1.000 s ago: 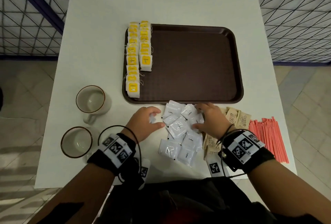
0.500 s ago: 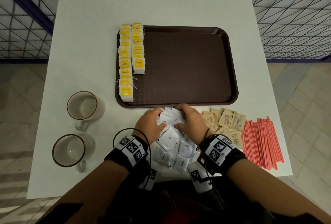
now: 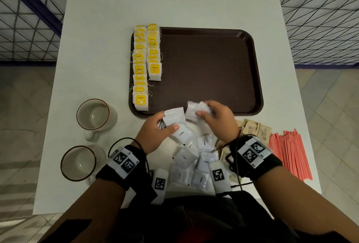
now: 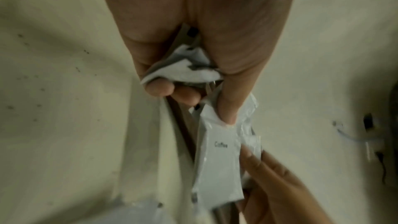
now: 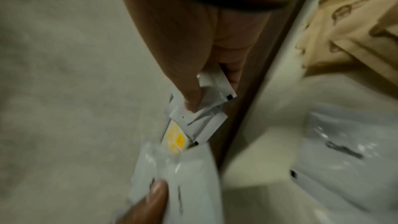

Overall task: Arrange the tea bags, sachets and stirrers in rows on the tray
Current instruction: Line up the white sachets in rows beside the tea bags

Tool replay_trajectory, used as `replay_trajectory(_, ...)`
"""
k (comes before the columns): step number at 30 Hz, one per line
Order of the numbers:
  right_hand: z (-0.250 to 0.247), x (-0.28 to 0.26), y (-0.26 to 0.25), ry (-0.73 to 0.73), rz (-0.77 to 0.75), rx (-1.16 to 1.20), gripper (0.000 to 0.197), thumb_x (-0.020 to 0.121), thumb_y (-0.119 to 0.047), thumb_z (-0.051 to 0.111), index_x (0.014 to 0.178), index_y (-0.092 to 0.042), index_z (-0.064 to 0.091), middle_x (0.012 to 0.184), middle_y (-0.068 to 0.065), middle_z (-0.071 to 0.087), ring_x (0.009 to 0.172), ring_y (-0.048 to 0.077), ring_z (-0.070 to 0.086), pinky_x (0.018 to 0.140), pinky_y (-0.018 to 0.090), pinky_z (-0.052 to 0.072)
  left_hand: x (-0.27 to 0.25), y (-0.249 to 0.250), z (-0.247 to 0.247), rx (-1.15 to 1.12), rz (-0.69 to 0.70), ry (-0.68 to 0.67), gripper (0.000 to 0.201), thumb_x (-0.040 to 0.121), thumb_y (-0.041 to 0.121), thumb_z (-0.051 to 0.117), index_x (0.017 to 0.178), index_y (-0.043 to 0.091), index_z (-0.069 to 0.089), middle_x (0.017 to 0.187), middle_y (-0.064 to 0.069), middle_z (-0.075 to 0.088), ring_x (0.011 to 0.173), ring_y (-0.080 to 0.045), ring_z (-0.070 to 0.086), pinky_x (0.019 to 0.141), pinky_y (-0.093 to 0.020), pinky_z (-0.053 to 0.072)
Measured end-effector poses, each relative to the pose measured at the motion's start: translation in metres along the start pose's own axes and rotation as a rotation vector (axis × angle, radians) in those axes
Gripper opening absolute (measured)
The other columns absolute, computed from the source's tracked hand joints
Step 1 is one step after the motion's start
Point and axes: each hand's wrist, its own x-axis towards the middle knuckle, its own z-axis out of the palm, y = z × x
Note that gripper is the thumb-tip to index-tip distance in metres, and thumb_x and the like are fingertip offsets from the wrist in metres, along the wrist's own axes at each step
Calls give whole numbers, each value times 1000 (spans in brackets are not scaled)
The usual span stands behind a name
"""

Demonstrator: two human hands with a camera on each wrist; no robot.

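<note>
A dark brown tray lies on the white table, with two rows of yellow tea bags along its left side. White coffee sachets lie heaped on the table in front of the tray. My left hand grips a stack of white coffee sachets just before the tray's front edge, thumb on top. My right hand pinches a few more white sachets over that edge. Brown sugar sachets and red stirrers lie at the right.
Two empty mugs stand on the table left of my left hand. A wire-mesh railing runs behind and beside the table. Most of the tray's floor is bare.
Both hands gathered white sachets from the heap, closed on them and lifted them toward the tray's front edge. The heap on the table is thinner at its far end.
</note>
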Motion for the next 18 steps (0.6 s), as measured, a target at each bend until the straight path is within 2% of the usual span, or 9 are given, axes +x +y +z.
replay_trajectory(1, -8, 1, -5, 17, 27, 32, 17, 84, -23, 67, 98, -13, 65, 85, 0, 69, 75, 11, 64, 70, 24, 50, -2, 3, -2, -50, -11, -7, 22, 82, 10, 69, 100, 20, 62, 85, 11, 66, 67, 6, 60, 63, -10, 45)
replay_trajectory(3, -25, 1, -14, 4, 51, 99, 10, 83, -21, 68, 92, -15, 65, 78, -1, 67, 67, 3, 61, 67, 20, 49, -4, 7, -6, -120, -46, -7, 15, 83, 13, 67, 96, 19, 64, 69, 12, 63, 54, -3, 51, 54, -18, 42)
replay_trajectory(5, -39, -2, -26, -135, 63, 182, 6, 83, -20, 69, 87, -16, 66, 76, 2, 68, 66, 5, 61, 68, 22, 50, -3, 11, -9, -151, -66, 18, 10, 84, 14, 67, 92, 20, 64, 62, 9, 60, 53, -11, 45, 50, -24, 38)
replay_trajectory(7, -42, -6, -35, -308, 69, 224, 10, 81, -19, 69, 90, -14, 68, 85, 4, 70, 76, 14, 65, 75, 29, 52, -2, 16, -8, -199, -46, 45, 10, 83, 10, 67, 90, 18, 65, 64, 6, 60, 52, -10, 47, 49, -22, 39)
replay_trajectory(9, -35, -9, -42, -423, 22, 134, 18, 81, -17, 70, 99, -11, 69, 103, 1, 69, 90, 15, 66, 83, 28, 53, -1, 22, -4, -255, -13, 33, 12, 83, 4, 65, 89, 14, 64, 65, 8, 62, 53, -6, 52, 50, -19, 42)
replay_trajectory(10, -29, -10, -44, -456, -9, 87, 20, 81, -16, 70, 101, -10, 69, 105, 1, 69, 91, 15, 66, 83, 28, 53, -1, 23, -2, -261, -4, 25, 11, 84, 3, 64, 88, 13, 64, 62, 9, 61, 51, -7, 50, 48, -18, 40)
replay_trajectory(13, -14, -15, -45, -434, -1, 117, 16, 83, -14, 68, 97, -7, 67, 89, 10, 70, 78, 20, 68, 76, 35, 55, 0, 24, 4, -297, -21, 23, 9, 82, 8, 67, 89, 14, 63, 63, 2, 59, 52, -12, 45, 47, -23, 37)
replay_trajectory(15, -8, -18, -42, -390, 36, 188, 13, 83, -13, 68, 95, -6, 66, 83, 12, 69, 70, 18, 66, 72, 34, 55, 2, 21, 7, -353, -53, 33, 12, 78, 15, 69, 89, 16, 64, 67, -4, 57, 57, -18, 45, 52, -28, 36)
replay_trajectory(18, -2, -20, -37, -324, 84, 259, 11, 84, -11, 67, 93, -6, 66, 76, 7, 67, 67, 17, 65, 67, 31, 54, 3, 20, 6, -351, -70, 63, 6, 76, 22, 67, 81, 21, 63, 59, 0, 53, 54, -16, 42, 52, -29, 34)
